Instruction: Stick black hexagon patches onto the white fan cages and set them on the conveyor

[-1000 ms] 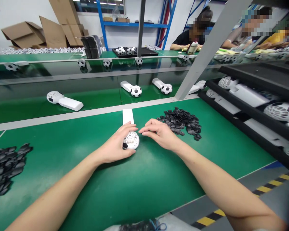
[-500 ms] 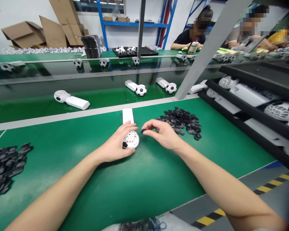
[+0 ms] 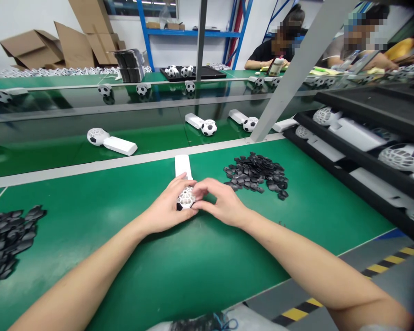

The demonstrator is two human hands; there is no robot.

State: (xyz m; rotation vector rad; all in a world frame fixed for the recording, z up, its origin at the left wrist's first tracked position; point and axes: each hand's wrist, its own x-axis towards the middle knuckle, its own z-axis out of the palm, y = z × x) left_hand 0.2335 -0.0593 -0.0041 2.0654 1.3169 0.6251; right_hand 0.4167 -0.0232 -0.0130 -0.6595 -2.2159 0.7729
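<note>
White and smooth, the football-headed device (image 3: 182, 169) lay between the two hands, its flat handle (image 3: 182, 162) pointing away from the person. The left hand (image 3: 165, 204) was curled around the football-shaped head (image 3: 185, 197), with thumb on the near side and fingers on the far side, probably so that it could not roll. The right hand (image 3: 224, 202) had its thumb and fingertips brought against the right side of this head; whether they pinched something I could not tell, because the fingers hid it. Just beyond the grip, to the right, was a loose pile of black plates (image 3: 257, 172), perhaps there for a short reach. Another black pile (image 3: 12, 239) lay well apart, left of the grip. Past the handle, a similar device (image 3: 120, 145) rested on the green belt (image 3: 155, 138).
</note>
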